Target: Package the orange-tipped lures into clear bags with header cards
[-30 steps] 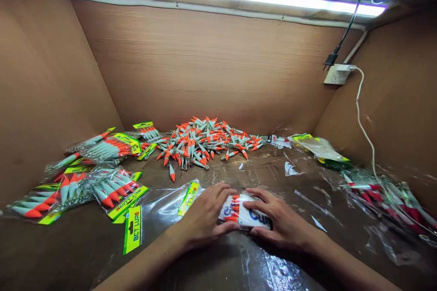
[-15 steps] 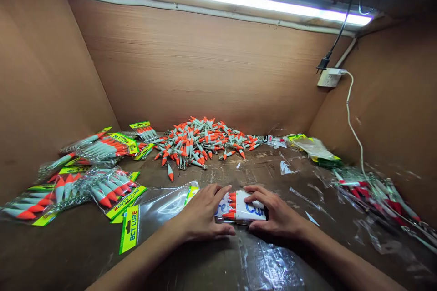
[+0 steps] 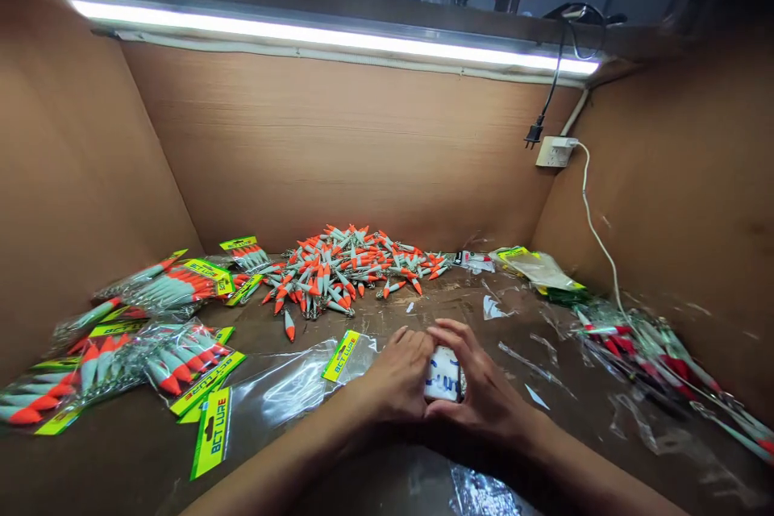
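White card packet (image 3: 443, 375) with blue lettering is sitting on the brown worktop (image 3: 423, 306), and I am observing both hands closing around it. My left hand (image 3: 396, 375) is cupping its left edge, fingers curled; my right hand (image 3: 484, 391) is gripping its right edge, fingers arching over the top. An empty clear bag (image 3: 296, 375) with a yellow header is lying just left. Orange-tipped lures (image 3: 339, 270) are lying heaped well behind; filled bags (image 3: 151, 355) are lying at far left.
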Demonstrator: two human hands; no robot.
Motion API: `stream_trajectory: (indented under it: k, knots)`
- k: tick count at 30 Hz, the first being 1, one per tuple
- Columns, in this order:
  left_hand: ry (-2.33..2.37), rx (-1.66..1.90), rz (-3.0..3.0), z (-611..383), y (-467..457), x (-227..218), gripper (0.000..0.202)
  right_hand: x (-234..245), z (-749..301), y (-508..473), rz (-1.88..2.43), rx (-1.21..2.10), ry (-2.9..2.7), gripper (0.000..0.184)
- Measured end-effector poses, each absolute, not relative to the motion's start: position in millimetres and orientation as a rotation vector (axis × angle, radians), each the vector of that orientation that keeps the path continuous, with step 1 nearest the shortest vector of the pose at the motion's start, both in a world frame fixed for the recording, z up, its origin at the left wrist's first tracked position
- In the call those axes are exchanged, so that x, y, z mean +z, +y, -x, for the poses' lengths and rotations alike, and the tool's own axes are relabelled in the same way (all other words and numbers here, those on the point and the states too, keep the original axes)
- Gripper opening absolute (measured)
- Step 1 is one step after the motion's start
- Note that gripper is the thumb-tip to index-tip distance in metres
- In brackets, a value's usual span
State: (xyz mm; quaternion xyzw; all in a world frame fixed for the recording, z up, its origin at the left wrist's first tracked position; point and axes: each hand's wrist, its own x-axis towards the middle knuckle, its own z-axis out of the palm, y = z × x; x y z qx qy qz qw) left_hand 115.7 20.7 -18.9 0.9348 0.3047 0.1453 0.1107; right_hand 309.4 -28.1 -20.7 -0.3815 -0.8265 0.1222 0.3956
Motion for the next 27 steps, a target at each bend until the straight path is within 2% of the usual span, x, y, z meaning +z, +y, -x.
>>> stream_trajectory:
  k: [3,6,9,17,23,27]
  knots:
    - [0.885,0.591,-2.681,-111.8,26.4,11.5,0.073,-15.5,-317.7,-30.0,0.980,0.286,-1.895,0.097]
    - [0.862,0.770,-2.314,-92.1,37.9,55.2,0.069,-12.4,-328.8,-29.0,1.007,0.273,-1.776,0.083]
    - [0.729,0.909,-1.942,-65.7,50.8,82.5,0.061,-12.0,-335.6,-25.8,1.039,0.292,-1.787,0.079]
    - [0.701,1.097,-1.649,-41.8,62.1,47.9,0.055,-15.5,-328.3,-23.8,1.112,0.387,-1.934,0.076]
    - [0.605,1.486,-1.674,-21.0,52.6,86.1,0.057,-24.3,-331.9,-15.9,1.170,0.389,-1.931,0.072]
    - [0.858,1.363,-1.880,-15.2,51.4,95.0,0.055,-27.4,-333.6,-12.3,1.188,0.415,-1.958,0.072]
